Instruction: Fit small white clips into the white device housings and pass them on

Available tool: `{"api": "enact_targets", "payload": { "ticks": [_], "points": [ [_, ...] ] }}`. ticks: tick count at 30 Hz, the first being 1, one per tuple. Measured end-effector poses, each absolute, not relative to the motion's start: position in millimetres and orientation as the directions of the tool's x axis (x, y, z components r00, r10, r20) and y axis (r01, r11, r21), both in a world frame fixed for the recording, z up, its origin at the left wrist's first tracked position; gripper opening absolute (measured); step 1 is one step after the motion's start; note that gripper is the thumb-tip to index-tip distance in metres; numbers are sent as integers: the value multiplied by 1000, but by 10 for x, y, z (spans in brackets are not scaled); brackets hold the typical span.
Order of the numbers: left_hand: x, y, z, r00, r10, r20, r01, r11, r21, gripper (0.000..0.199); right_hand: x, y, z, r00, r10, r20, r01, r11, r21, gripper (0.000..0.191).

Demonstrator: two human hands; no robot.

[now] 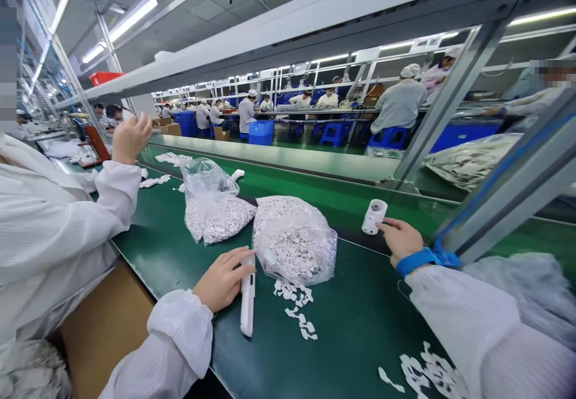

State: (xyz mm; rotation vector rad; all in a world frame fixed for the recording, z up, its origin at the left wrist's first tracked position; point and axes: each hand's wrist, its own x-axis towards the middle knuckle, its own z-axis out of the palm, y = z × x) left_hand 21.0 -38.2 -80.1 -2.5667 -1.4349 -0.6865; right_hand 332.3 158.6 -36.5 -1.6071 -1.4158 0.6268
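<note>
My left hand (222,279) has its fingers and thumb about the upper end of a long white plastic housing (247,306), which points toward me over the green table. Out to the right, the fingertips of my right hand (401,238) pinch the lower edge of a short white tube-shaped plastic part (374,216) with a dark opening in its upper part. A clear bag (294,240) full of small white pieces lies between my hands. Loose flat white pieces (294,294) are scattered in front of that bag.
A second bag of pieces (218,213) lies behind my left hand. More white pieces (429,372) are near the front right edge. At left, a co-worker's raised hand (130,138) and white sleeve reach in. A metal post (454,99) stands beyond my right hand, beside a green belt (346,207).
</note>
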Motion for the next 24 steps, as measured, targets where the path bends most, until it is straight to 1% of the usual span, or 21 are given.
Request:
{"api": "enact_targets", "payload": {
  "ticks": [2,3,5,7,9,12,16,19,24],
  "points": [
    [175,-413,-807,444,766,465,828,-549,115,23,3288,1384,-333,157,965,211,587,81,-806,23],
    [158,-429,-809,445,758,478,825,-555,112,18,3266,1240,-304,73,974,214,610,126,-782,21],
    [130,-466,-811,448,734,510,822,-562,87,11,3210,891,-244,-201,966,163,632,255,-732,17],
    [117,-518,-807,453,709,540,821,-568,58,8,3141,524,-222,-458,886,70,629,379,-679,15],
    [128,-589,-797,468,694,547,811,-583,47,9,3069,223,-259,-578,816,17,626,456,-633,14],
    [191,-726,-777,508,672,538,775,-630,55,12,2964,12,-377,-584,812,13,660,485,-574,9],
    [310,-909,-775,546,651,527,726,-682,91,6,2839,73,-483,-562,826,27,686,484,-544,16],
    [381,-987,-808,516,669,536,723,-675,146,10,2782,155,-510,-580,814,27,676,500,-542,11],
    [483,-996,-842,432,660,614,728,-658,195,10,2748,249,-593,-582,812,49,645,497,-581,10]
  ]
}}
